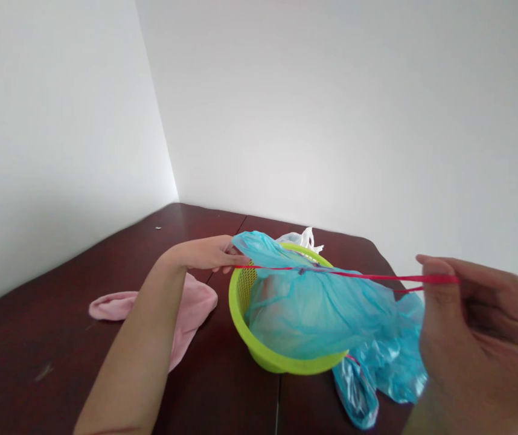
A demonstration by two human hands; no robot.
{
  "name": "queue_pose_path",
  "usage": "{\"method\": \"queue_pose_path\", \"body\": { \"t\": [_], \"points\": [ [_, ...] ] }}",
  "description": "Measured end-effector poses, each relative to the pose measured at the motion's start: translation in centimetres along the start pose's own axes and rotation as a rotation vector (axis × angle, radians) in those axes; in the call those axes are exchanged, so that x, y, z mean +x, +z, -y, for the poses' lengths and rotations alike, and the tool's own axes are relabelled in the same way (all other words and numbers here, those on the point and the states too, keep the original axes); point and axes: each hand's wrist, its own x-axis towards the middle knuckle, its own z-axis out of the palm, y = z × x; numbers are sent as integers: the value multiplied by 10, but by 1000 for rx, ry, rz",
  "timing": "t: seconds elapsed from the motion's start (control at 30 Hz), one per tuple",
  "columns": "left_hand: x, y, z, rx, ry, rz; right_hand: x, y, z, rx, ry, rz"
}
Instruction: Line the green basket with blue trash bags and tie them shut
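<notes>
Head view: a red drawstring [377,277] pulled straight between two hands, over a blue plastic bag [304,314] in a green basket [241,323].
Taking the basket as the dial, the left hand [216,254], at ten o'clock, pinches one end of the drawstring by the fingertips; the right hand [480,314], at three, grips the other between thumb and fingers. The bag fills the basket and spills past its rim toward three, with crumpled blue plastic [395,371] at four, whether joined or separate I cannot tell. Pink cloth [198,302] lies at nine, a white bag [304,240] behind at twelve. An even, level pull should serve best; a harder tug from three could tip the light basket or tear the film.
</notes>
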Motion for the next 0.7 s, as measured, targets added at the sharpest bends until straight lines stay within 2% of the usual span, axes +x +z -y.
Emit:
{"method": "queue_pose_path", "body": {
  "t": [0.07, 0.2, 0.27, 0.33, 0.37, 0.43, 0.5, 0.6, 0.7],
  "points": [
    [-2, 1, -4, 70, -39, 54, 2, -2, -5, 8, 51, -23],
    [-6, 1, -4, 110, -41, 8, 1, -3, -5, 61, 152, 45],
    [-6, -2, 0, 139, -44, -4, -1, -2, -1, 64, 146, 88],
    [-2, -5, 3, 139, -25, -105, -4, 0, 4, 78, 119, 73],
    [0, -6, 4, 113, -7, -199, -5, 1, 7, 100, 100, 50],
    [5, -6, 2, -7, 37, -425, -7, 6, 10, 151, 70, -3],
    [9, -3, -5, -213, 111, -561, -8, 11, 9, 201, 34, -23],
    [11, 6, -21, -555, 279, -559, -7, 15, -1, 292, -44, 8],
    [10, 17, -37, -742, 408, -560, -6, 16, -12, 431, -96, 88]
  ]
}}
